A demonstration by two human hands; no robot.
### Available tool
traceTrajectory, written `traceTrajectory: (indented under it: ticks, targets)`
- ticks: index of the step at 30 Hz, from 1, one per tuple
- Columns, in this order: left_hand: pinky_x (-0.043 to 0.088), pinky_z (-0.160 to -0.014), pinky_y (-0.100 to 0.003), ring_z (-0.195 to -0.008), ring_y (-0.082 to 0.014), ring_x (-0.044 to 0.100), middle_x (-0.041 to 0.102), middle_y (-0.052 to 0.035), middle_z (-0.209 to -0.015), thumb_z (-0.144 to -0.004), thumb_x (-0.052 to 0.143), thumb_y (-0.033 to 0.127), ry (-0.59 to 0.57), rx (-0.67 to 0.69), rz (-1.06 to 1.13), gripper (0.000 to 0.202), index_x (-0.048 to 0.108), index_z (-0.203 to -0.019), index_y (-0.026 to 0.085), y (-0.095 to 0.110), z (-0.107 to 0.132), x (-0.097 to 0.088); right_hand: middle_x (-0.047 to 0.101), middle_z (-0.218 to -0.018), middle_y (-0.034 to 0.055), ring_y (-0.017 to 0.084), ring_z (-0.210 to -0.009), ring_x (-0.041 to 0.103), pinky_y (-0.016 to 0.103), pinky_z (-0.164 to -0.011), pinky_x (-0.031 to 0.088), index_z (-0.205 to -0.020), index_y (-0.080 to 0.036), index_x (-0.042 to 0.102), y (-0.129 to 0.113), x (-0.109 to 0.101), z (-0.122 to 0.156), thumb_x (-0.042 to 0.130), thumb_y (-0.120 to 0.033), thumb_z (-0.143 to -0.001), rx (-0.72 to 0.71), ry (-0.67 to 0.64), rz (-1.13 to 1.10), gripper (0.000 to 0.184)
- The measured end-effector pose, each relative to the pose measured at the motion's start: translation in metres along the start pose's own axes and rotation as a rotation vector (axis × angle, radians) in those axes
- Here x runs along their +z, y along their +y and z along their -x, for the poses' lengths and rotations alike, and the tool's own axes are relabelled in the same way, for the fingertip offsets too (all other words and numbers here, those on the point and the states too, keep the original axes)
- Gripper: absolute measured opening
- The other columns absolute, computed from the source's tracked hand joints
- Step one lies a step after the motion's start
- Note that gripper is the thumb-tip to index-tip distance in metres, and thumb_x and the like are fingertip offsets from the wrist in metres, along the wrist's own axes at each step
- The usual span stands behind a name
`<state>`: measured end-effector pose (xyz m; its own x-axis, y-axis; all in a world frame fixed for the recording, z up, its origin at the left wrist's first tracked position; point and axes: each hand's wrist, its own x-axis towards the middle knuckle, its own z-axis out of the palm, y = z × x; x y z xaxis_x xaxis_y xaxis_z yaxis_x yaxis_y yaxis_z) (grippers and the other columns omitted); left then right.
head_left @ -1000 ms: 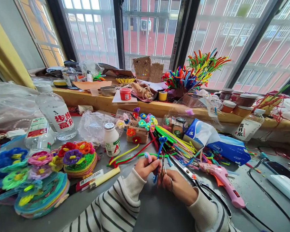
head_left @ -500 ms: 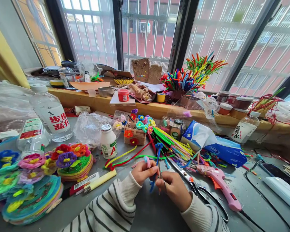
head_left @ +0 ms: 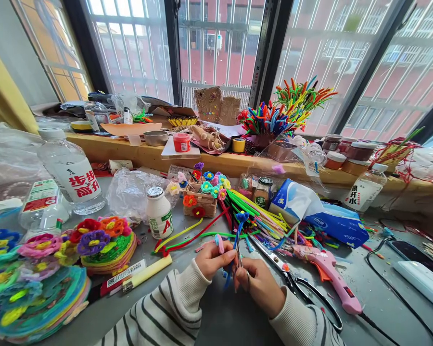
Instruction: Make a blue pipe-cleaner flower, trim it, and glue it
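Note:
My left hand [head_left: 213, 261] is closed, pinching a blue pipe-cleaner piece [head_left: 242, 218] whose curled top stands above my fingers. Its loose lower end hangs between my two hands. A pink and light-blue fuzzy bit [head_left: 219, 243] shows at the left index finger. Closed around a small pair of scissors [head_left: 239, 251], my right hand [head_left: 262, 284] has the narrow blades pointing up against the blue stem. Whether the blades are parted is hard to see. Just beyond the hands lies a bundle of long pipe cleaners [head_left: 250, 211] in green, yellow and pink.
Large scissors [head_left: 276, 259] and a pink glue gun [head_left: 334, 278] lie to the right. Left are a white bottle [head_left: 159, 214], a yellow stick [head_left: 151, 272] and stacked flower discs [head_left: 46, 302]. A flower basket [head_left: 205, 206] stands behind, below a crowded windowsill.
The blue curled top has tilted slightly to the right and up. My right hand has shifted a little around the scissors; both hands keep their hold. The camera view has moved slightly.

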<state>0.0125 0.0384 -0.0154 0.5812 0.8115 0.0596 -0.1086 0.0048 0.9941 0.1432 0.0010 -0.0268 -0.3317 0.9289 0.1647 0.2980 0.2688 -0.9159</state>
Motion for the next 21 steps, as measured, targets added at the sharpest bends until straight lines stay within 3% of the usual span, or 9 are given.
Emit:
traceTrajectory:
  ticks: [7, 14, 21]
  targets:
    - [0.030, -0.047, -0.020, -0.047, -0.0071, 0.039, 0.045, 0.0008, -0.050, -0.063, 0.048, 0.041, -0.004, 0.023, -0.062, 0.030, 0.051, -0.053, 0.012, -0.0023, 0.0007, -0.0009, 0.037, -0.038, -0.0031, 0.008, -0.039, 0.031, 0.020, -0.040, 0.025, -0.038, -0.015, 0.043, -0.0012, -0.0001, -0.0004, 0.036, -0.060, -0.062, 0.031, 0.092, 0.087, 0.051]
    - [0.031, -0.047, -0.020, -0.048, -0.0074, 0.041, 0.046, 0.0003, -0.052, -0.064, 0.046, 0.041, -0.008, 0.029, -0.078, 0.031, 0.050, -0.055, 0.012, -0.0032, 0.0017, -0.0008, 0.027, -0.038, -0.0052, 0.006, -0.039, 0.024, 0.021, -0.038, 0.019, -0.034, -0.016, 0.030, -0.0001, -0.0009, -0.0016, 0.040, -0.057, -0.062, 0.005, 0.174, 0.237, 0.050]
    - [0.034, -0.045, -0.020, -0.045, -0.0066, 0.042, 0.042, 0.0028, -0.050, -0.063, 0.049, 0.037, 0.157, 0.013, -0.070, 0.026, 0.047, -0.055, 0.012, 0.0020, 0.0023, 0.0033, 0.027, -0.038, -0.0049, 0.007, -0.039, 0.024, 0.021, -0.039, 0.019, -0.035, -0.017, 0.025, -0.0023, -0.0016, -0.0013, 0.042, -0.058, -0.060, 0.017, 0.157, 0.301, 0.051]
